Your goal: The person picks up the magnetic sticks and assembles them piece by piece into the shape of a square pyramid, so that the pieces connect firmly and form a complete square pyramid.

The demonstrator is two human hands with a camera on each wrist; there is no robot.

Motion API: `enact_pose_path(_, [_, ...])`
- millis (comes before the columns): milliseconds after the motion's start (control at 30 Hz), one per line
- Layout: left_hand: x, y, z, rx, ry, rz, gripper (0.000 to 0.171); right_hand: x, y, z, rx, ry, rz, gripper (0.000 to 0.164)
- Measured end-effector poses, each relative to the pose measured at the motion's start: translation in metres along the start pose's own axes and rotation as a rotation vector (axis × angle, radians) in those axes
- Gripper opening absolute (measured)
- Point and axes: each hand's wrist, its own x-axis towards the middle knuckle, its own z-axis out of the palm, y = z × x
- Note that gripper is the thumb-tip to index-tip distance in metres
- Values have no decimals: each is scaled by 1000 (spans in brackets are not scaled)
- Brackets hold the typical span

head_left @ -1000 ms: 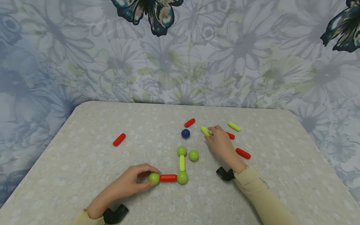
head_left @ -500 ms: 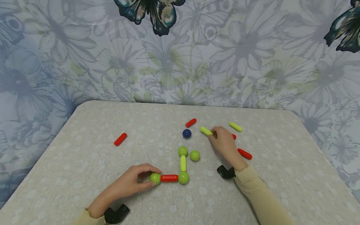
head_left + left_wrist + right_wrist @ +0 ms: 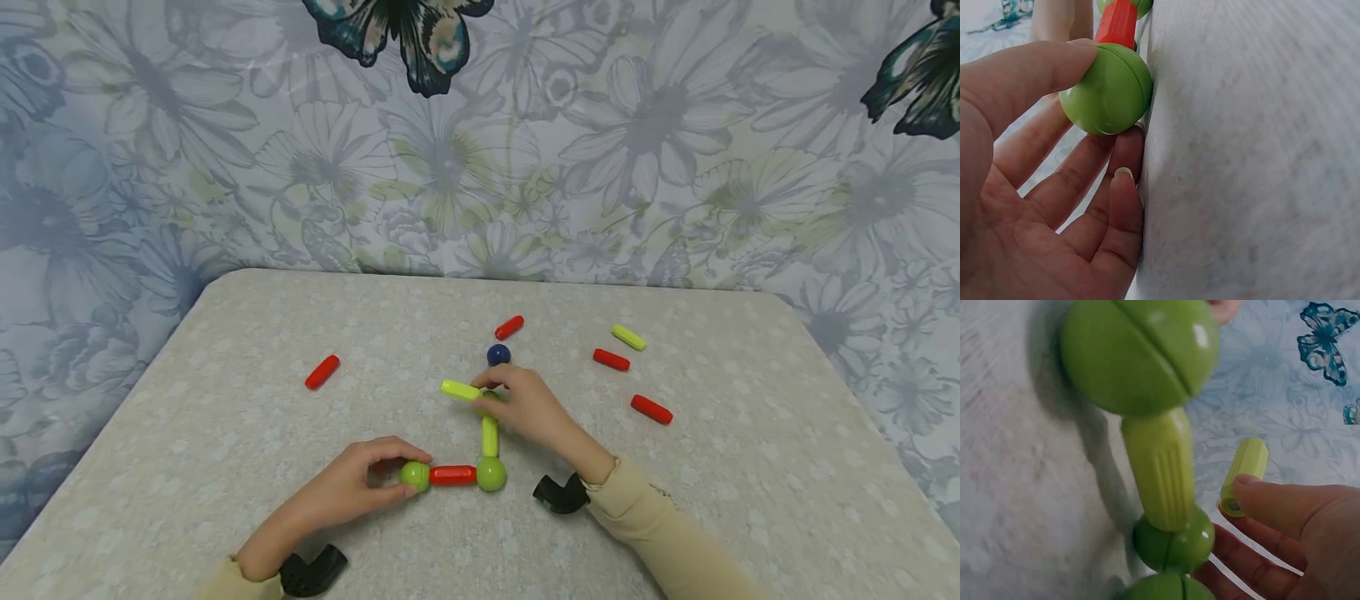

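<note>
The held yellow-green rod (image 3: 457, 389) has moved leftward over the worktop (image 3: 225, 400) with the right hand (image 3: 528, 408), whose fingers pinch one end near the far green ball (image 3: 1180, 545); whether they touch it cannot be told. The left hand (image 3: 356, 477), unmoved, grips the left green ball (image 3: 415, 477), joined by a red rod (image 3: 453, 475) to the corner green ball (image 3: 491, 474).

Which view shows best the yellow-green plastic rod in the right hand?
Right wrist: the rod appears largest, one end visible. Head shows it smaller, partly hidden by the right hand; left wrist shows none.
</note>
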Motion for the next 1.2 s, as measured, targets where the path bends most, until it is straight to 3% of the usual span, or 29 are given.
enact_pose_path(400, [0,-1,2,-16,5,25,31,3,5,15,-120,-51,13,10])
enact_pose_path(667, [-2,-3,3,-1,26,50,31,4,3,14,-199,-69,-3,18])
enact_pose_path(967, [-1,-1,4,12,27,15,31,3,7,17,-142,-14,33,11])
enact_pose_path(1200, [1,0,6,24,35,-3,31,3,11,20,-168,28,36,12])
